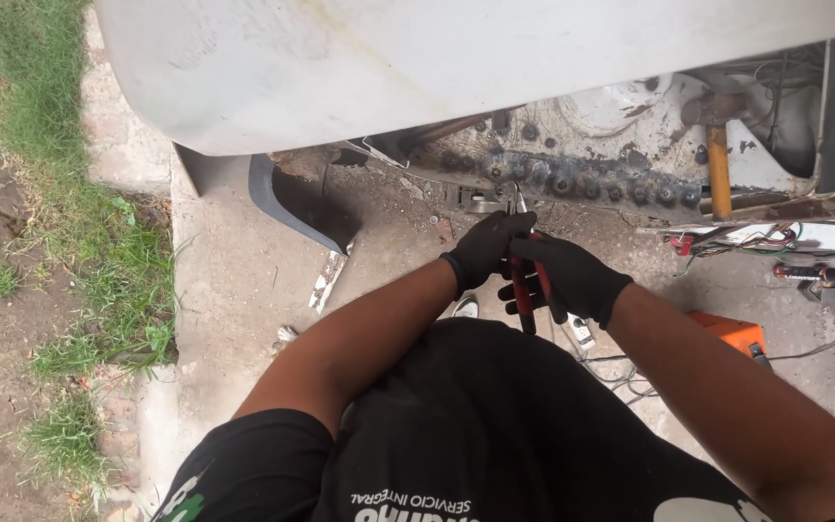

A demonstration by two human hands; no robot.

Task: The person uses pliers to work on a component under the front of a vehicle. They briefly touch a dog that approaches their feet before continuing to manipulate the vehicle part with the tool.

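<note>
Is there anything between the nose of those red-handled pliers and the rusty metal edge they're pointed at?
Nothing visible. Both gloved hands, left hand and right hand, grip the pliers, whose nose already reaches the rusty seam of the vehicle body. The exact contact spot is too small to make out.

I see no boxes, no packages, no signs and no screens here. The only thing with writing is the black shirt point(495, 425) the person wears. It has white letters low down near the bottom edge, and a small green and white mark on the left sleeve.
</note>
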